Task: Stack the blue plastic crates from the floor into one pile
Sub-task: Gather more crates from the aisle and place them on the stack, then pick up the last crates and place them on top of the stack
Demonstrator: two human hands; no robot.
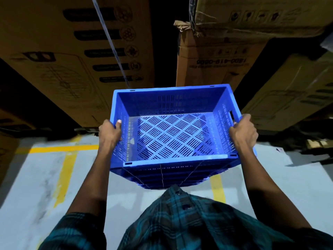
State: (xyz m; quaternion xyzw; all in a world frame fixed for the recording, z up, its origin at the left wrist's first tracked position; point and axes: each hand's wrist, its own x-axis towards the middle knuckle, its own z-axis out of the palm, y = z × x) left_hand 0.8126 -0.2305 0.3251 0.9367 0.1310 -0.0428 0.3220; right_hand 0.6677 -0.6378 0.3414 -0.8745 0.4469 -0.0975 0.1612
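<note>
A blue plastic crate [173, 134] with slotted walls and a perforated floor sits in the middle of the head view, empty inside. My left hand [110, 132] grips its left rim, thumb over the edge. My right hand [245, 130] grips the right rim beside the handle slot. Under the crate I see the blue rims of a pile of crates [173, 179], several nested below it. Whether the top crate rests on the pile or hangs just above it I cannot tell. A thin string runs across the pile's near side.
Large cardboard boxes [72, 51] stand stacked on the left, and more boxes [225, 56] on the right, with a dark gap between. The grey floor [36, 177] carries yellow painted lines. My plaid shirt fills the bottom of the view.
</note>
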